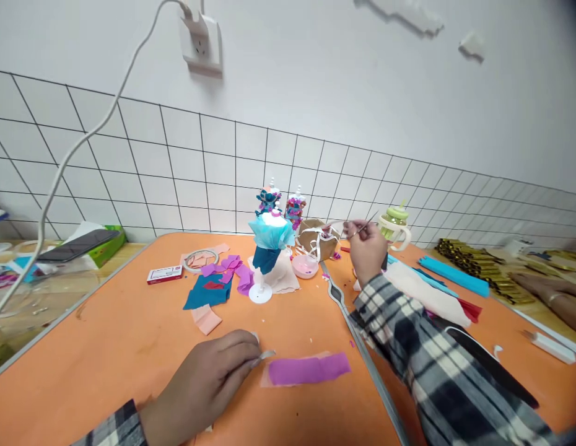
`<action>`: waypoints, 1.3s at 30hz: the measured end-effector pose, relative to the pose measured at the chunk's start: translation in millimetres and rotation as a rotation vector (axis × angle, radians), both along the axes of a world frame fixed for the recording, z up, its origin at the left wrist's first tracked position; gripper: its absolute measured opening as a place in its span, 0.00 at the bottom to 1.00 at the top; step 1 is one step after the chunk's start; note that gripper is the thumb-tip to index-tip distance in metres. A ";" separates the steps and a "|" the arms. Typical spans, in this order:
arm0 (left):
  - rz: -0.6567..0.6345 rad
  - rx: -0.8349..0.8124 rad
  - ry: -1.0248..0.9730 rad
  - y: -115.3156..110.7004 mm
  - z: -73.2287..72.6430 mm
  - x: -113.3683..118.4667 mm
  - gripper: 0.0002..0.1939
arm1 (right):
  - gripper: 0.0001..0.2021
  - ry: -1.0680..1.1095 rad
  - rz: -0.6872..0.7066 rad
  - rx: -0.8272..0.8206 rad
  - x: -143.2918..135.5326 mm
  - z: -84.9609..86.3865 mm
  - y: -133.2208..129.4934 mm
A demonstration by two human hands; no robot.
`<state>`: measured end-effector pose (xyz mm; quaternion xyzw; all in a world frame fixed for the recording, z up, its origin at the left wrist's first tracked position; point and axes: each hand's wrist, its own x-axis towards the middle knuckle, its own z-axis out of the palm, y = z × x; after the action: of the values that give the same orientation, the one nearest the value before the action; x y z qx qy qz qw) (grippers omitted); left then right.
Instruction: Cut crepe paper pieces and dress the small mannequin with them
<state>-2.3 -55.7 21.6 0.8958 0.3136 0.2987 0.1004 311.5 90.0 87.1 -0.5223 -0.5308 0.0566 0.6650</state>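
Observation:
My left hand (213, 375) is low over the orange table, thumb and fingers pinched on a small whitish strip (268, 355). Just right of its fingertips lies a purple crepe paper strip (311, 369) on top of a pale pink one (266, 376). Farther back, my right hand (366, 249) is raised near a brown bag (316, 238) with white ribbons. Its fingers are closed on a thin metal tool (365, 225) whose kind I cannot make out. Between the hands stands a dress-like figure (266, 260) in blue and teal crepe paper on a white round base (260, 293).
Two decorated figures stand behind. Cut paper pieces (207, 291), a tape roll (200, 261), a small box (164, 274) and a pink bowl (305, 266) lie around. A green-lidded cup (394, 226) and crepe rolls (454, 276) are at right. Another person's hand (552, 297) is far right.

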 end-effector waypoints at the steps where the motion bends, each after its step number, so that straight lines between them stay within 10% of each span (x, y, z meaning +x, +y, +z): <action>1: -0.008 0.017 0.019 0.6 -1.6 0.0 0.12 | 0.19 -0.075 -0.095 -0.027 7.1 5.3 16.4; 7: -0.048 0.135 0.058 2.4 -3.3 -3.1 0.17 | 0.21 -0.301 -0.141 -0.410 26.7 -1.1 62.2; 13: -0.050 0.143 -0.014 -4.8 6.8 -2.6 0.19 | 0.23 -0.193 -0.008 -0.426 26.7 -9.3 24.9; 17: -0.002 0.162 -0.109 -6.2 8.7 0.6 0.16 | 0.17 -0.207 0.272 -0.476 -10.8 -30.1 -43.0; 21: 0.046 0.127 -0.098 -6.2 6.0 4.1 0.10 | 0.14 -0.233 0.868 -0.519 -60.6 -60.1 -104.3; 29: 0.097 -0.037 -0.126 -4.4 -3.6 5.7 0.18 | 0.17 -0.199 1.273 -0.545 -85.5 -88.7 -120.4; 34: 0.209 -0.128 -0.223 -2.1 -4.4 5.7 0.30 | 0.10 -0.158 1.097 -0.590 -93.5 -87.7 -124.3; 39: 0.385 -0.016 -0.504 0.3 -1.2 3.5 0.14 | 0.08 -0.065 0.719 -0.435 -95.8 -82.0 -125.4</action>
<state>1.1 -55.4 20.4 0.7171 0.4449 0.5222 0.1234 215.7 -35.5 5.1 -0.4336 -0.6754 0.3793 0.4603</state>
